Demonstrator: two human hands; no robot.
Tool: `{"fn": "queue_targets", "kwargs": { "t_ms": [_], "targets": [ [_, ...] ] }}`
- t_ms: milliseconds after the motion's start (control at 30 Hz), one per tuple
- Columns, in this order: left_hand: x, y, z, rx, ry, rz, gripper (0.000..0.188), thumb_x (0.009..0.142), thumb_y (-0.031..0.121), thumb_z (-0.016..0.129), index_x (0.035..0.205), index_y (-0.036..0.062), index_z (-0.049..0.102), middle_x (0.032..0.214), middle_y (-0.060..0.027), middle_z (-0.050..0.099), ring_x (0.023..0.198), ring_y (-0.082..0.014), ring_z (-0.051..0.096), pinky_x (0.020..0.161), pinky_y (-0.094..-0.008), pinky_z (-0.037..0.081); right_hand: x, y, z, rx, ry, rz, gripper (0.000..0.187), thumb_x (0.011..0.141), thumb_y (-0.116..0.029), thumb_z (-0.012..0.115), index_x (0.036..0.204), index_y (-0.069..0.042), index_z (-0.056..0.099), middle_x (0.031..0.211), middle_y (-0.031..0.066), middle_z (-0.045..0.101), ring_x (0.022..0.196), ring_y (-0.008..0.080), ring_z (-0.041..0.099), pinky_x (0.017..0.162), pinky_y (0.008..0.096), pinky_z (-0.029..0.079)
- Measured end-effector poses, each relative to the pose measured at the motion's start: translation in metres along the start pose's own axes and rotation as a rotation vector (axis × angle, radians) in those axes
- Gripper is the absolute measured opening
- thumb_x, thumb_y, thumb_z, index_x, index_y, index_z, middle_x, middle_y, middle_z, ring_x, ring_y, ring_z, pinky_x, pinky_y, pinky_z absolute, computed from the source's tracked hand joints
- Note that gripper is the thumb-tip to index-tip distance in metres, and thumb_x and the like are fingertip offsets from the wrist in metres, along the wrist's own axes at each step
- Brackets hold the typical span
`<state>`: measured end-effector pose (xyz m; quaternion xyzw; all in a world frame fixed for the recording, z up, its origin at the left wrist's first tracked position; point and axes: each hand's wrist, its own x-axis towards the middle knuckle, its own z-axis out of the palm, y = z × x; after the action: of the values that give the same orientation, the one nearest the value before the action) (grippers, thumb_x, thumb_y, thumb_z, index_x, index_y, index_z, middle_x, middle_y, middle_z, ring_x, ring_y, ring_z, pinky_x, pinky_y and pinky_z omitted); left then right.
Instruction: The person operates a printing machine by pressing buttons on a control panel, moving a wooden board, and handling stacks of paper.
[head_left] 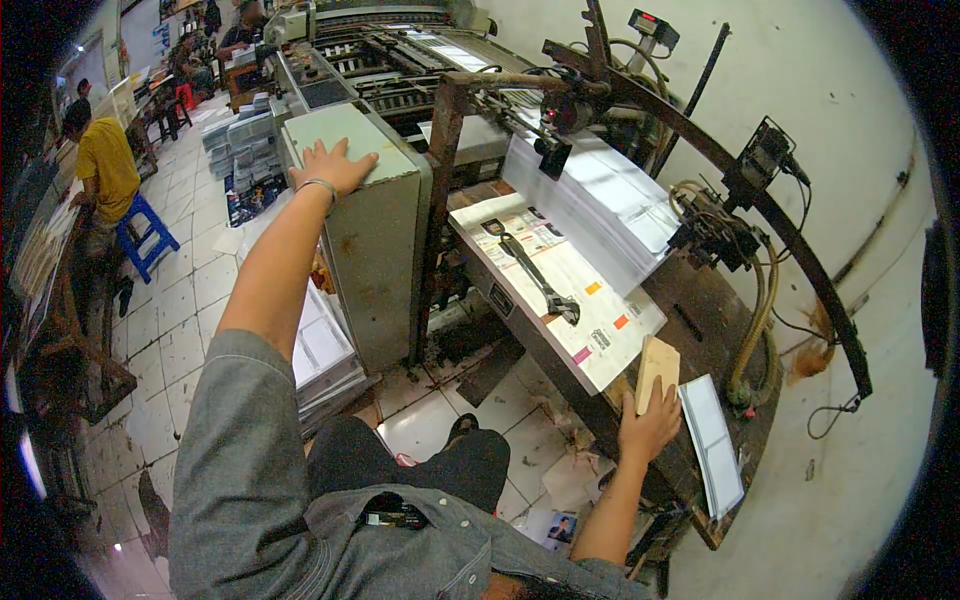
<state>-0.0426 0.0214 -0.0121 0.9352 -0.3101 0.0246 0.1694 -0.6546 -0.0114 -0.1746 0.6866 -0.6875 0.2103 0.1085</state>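
My left hand (335,168) lies with fingers spread on the pale green top of a grey metal cabinet (375,240). Lower right, my right hand (650,420) grips a light wooden block (656,368) at the table's near edge. Beside it lies a small stack of white printed sheets (711,445). A black adjustable wrench (540,278) rests on a colourful printed sheet (560,300), left of the block. Behind that stands a tall stack of white paper (600,195) under the machine's feeder parts.
A printing press (380,55) stretches away behind the cabinet. A curved metal bar (740,180) with hoses arches over the dark table (725,310). Paper bundles (245,140) stand on the tiled floor at left. A person in a yellow shirt (108,165) is near a blue stool (147,235).
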Motion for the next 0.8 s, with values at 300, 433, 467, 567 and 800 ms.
{"fn": "queue_targets", "kwargs": {
  "t_ms": [300,433,467,567,800],
  "targets": [
    [0.0004,0.0004,-0.0001,0.001,-0.006,-0.006,0.089,0.085,0.077,0.047,0.157,0.0251,0.036,0.167,-0.0175,0.017,0.155,-0.0376,0.013,0.119,-0.0638,0.016,0.0003,0.0016,0.0011,0.008,0.014,-0.005,0.074,0.087,-0.055,0.067,0.148,-0.016,0.05,0.157,0.0179,0.039,0.143,0.0433,0.035,0.116,0.0587,0.026],
    [0.0004,0.0002,-0.0003,0.004,-0.009,-0.006,0.09,0.084,0.077,0.047,0.157,0.0254,0.036,0.167,-0.0173,0.017,0.155,-0.0374,0.013,0.119,-0.0637,0.015,0.0011,0.0003,-0.0011,0.008,-0.003,0.002,0.075,0.086,-0.054,0.068,0.148,-0.016,0.049,0.157,0.0178,0.039,0.143,0.0427,0.034,0.116,0.0584,0.026],
    [0.0009,-0.0002,-0.0001,0.005,-0.01,-0.004,0.09,0.084,0.077,0.047,0.157,0.0255,0.035,0.167,-0.0172,0.017,0.155,-0.0374,0.013,0.119,-0.0637,0.015,0.0007,-0.0011,-0.0025,0.009,-0.006,0.005,0.075,0.086,-0.054,0.068,0.149,-0.016,0.049,0.157,0.0178,0.039,0.143,0.0426,0.034,0.116,0.0584,0.026],
    [0.0019,0.0004,0.0002,0.013,-0.012,-0.008,0.091,0.084,0.078,0.047,0.157,0.026,0.035,0.167,-0.0171,0.017,0.155,-0.0373,0.013,0.119,-0.064,0.015,0.0005,-0.0007,-0.0025,0.007,-0.006,0.009,0.075,0.086,-0.054,0.069,0.149,-0.016,0.049,0.157,0.0177,0.039,0.143,0.0424,0.034,0.117,0.0582,0.025],
    [0.0017,-0.0002,0.0011,0.007,-0.009,-0.008,0.09,0.084,0.078,0.047,0.157,0.0264,0.035,0.167,-0.0173,0.017,0.155,-0.0372,0.013,0.119,-0.064,0.015,0.0007,-0.0014,-0.0031,0.011,-0.011,0.009,0.075,0.086,-0.054,0.068,0.149,-0.017,0.049,0.157,0.0179,0.039,0.144,0.0421,0.033,0.117,0.0579,0.025]
  ]
}}
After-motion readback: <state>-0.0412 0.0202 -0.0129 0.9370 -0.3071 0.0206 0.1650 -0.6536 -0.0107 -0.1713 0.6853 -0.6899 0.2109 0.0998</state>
